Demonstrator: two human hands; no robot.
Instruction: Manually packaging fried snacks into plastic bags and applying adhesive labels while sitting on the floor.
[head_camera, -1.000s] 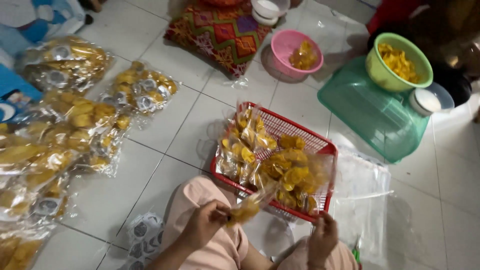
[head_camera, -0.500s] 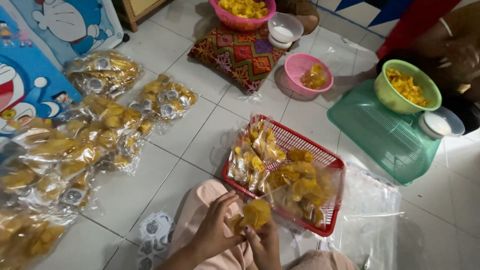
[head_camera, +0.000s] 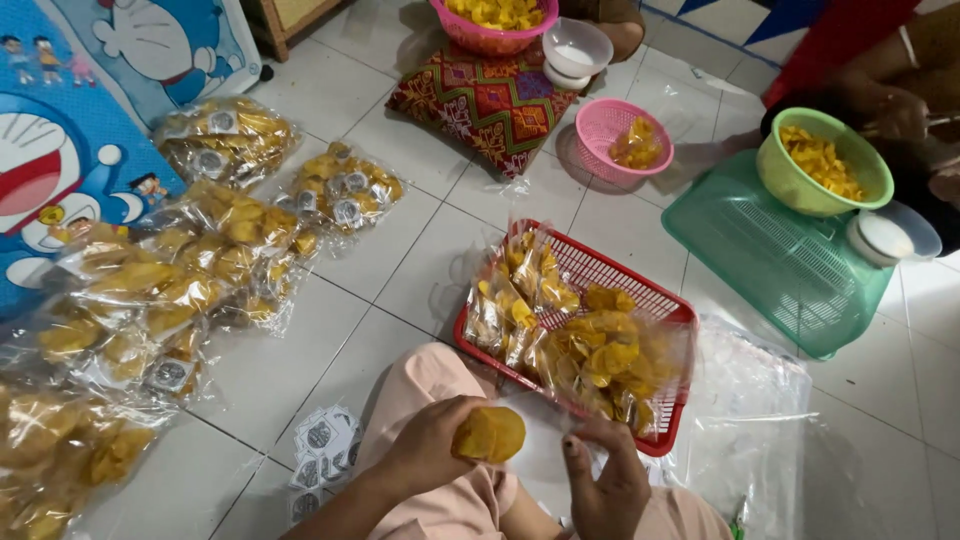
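Observation:
My left hand (head_camera: 432, 448) holds a small clear packet of yellow chips (head_camera: 489, 434) over my lap. My right hand (head_camera: 606, 482) pinches the packet's clear open end just to its right. Directly beyond both hands sits a red mesh basket (head_camera: 596, 270) filled with several more small chip packets (head_camera: 580, 345).
Large bags of packed chips (head_camera: 190, 270) lie across the tiled floor at left beside a cartoon mat (head_camera: 70, 150). Round labels (head_camera: 322, 445) lie near my knee. Clear plastic bags (head_camera: 745, 430) lie at right. Another person's hand (head_camera: 890, 110) works over a green bowl (head_camera: 822, 165) on a green tray (head_camera: 780, 260); pink baskets and a patterned cushion (head_camera: 485, 100) sit behind.
My right hand has come in from the right to meet the left on the packet. The view has tilted up and left, showing more of the mat.

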